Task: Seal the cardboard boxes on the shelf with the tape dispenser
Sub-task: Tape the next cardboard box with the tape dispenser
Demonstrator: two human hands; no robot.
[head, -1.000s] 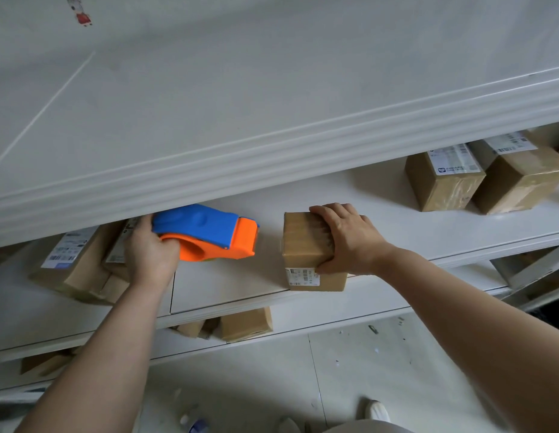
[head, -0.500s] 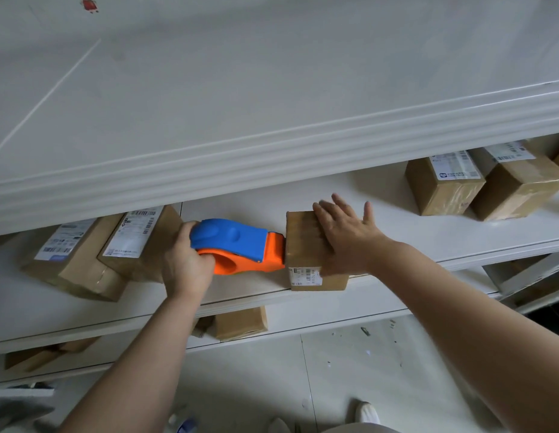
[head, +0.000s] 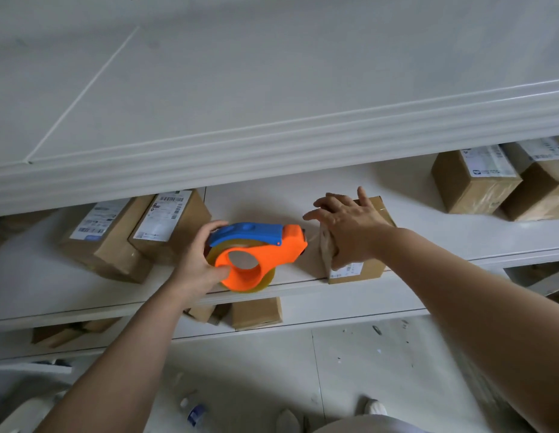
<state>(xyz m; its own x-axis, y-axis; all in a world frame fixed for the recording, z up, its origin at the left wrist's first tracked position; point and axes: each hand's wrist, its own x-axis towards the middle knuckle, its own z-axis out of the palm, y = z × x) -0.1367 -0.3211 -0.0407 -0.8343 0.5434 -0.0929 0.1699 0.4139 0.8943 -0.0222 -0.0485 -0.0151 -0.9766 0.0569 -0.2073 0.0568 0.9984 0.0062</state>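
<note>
While taping: left hand (head: 197, 267) wraps the tape dispenser (head: 256, 254), beside the cardboard box (head: 356, 245); right hand (head: 350, 229) presses flat, fingers spread, gripping nothing
Box: shelf (head: 459, 235) front edge
Next: needs pull, cut — a judgement

R hand (head: 350, 232) covers most of the cardboard box (head: 362, 270) top; tape seam can't be seen. Box labels (head: 165, 218) too small to read. Far-right box (head: 543, 189) cut by frame edge. Lower-shelf boxes (head: 256, 312) mostly hidden under shelf lip (head: 303, 287).
</note>
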